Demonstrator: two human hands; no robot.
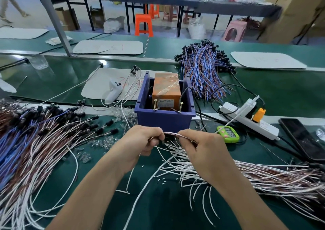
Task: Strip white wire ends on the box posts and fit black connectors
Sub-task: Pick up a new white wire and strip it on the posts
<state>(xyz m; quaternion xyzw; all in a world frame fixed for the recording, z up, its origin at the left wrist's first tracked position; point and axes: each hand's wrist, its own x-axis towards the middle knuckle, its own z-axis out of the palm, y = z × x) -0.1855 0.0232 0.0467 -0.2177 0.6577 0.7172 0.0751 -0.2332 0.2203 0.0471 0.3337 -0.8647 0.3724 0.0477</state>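
**A:** What do we have in our hands?

**B:** A small bunch of white wires (171,134), drawn taut between us. Our left hand (140,141) is curled round one end and our right hand (198,148) pinches the other. The bunch hangs just in front of the blue box (165,122).

**A:** And the brass posts (155,104)?

**B:** They stand at the box's near wall, and nothing touches them. I think we should square the wire ends flush first, so that each one meets a post at the same depth.

**A:** How should we grip?

**B:** Close to the tips, I'd say, and pull straight. That way the sleeve should slide off without fraying the strands.

**A:** And the black connectors (98,126)?

**B:** They're on the finished wires, heaped on the bench (167,203) to our left. We'd probably lay ours there afterwards.
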